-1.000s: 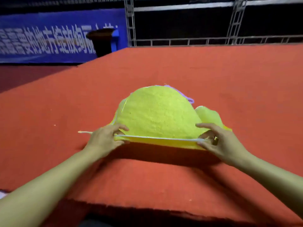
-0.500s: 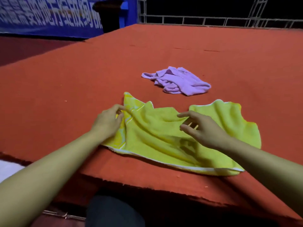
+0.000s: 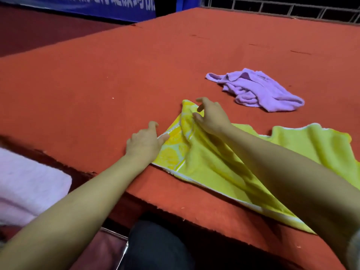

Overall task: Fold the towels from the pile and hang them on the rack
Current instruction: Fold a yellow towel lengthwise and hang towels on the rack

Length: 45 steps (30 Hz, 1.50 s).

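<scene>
Now both hands (image 3: 144, 142) (image 3: 212, 115) have seemingly shifted to the yellow towel's (image 3: 224, 168) left end.

**Two towels on the red surface**

I see a yellow terry towel (image 3: 220, 168) with a white edge spread rumpled at the near edge of the surface (image 3: 97, 84). Beyond it, well apart, a lilac terry towel (image 3: 259, 90) lies crumpled in a heap.

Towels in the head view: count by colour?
Yellow towel, spread on the red table under both hands: 1
Purple towel, crumpled on the table: 1
Pink towel, off the table's near left edge: 1
Total: 3
</scene>
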{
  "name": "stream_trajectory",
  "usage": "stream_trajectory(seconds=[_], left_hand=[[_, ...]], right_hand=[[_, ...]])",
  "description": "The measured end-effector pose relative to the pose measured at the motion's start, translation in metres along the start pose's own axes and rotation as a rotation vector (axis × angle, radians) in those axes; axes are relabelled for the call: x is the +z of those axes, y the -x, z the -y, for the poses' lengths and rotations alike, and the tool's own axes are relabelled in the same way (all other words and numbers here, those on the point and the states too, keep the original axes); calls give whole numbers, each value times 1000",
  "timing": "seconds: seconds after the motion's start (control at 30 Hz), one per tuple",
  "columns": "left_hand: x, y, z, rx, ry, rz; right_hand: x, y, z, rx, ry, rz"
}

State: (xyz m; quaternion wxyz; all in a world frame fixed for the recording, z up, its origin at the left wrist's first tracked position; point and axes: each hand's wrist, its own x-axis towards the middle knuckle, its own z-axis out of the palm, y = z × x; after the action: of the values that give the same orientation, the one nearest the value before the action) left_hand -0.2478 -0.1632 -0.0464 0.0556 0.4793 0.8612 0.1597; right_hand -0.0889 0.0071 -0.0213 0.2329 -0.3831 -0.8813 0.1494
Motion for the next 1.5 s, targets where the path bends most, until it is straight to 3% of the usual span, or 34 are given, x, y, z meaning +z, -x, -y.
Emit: stream_trajectory(seconds=[0.07,0.17,0.4,0.73,0.93,1.1,1.37,1.5], left_hand=[[-6,-1,24,3,81,46],[-21,9,55,-33,15,86],[-43,36,64,-85,-60,29],[-2,-122,15,-2,338,12],[18,-166,-12,151,326,42],[25,-191,-13,118,336,133],[12,-193,-14,-106,155,-53],[6,-162,-52,28,88,-224]], right_hand=[[10,-7,3,-5,-5,13],[25,-12,14,-35,-13,18],[52,-18,38,7,114,80],[52,-69,19,260,166,102],[61,-88,9,255,135,123],[59,-99,3,242,-26,89],[31,-77,-18,185,49,51],[-2,-49,-45,266,19,19]])
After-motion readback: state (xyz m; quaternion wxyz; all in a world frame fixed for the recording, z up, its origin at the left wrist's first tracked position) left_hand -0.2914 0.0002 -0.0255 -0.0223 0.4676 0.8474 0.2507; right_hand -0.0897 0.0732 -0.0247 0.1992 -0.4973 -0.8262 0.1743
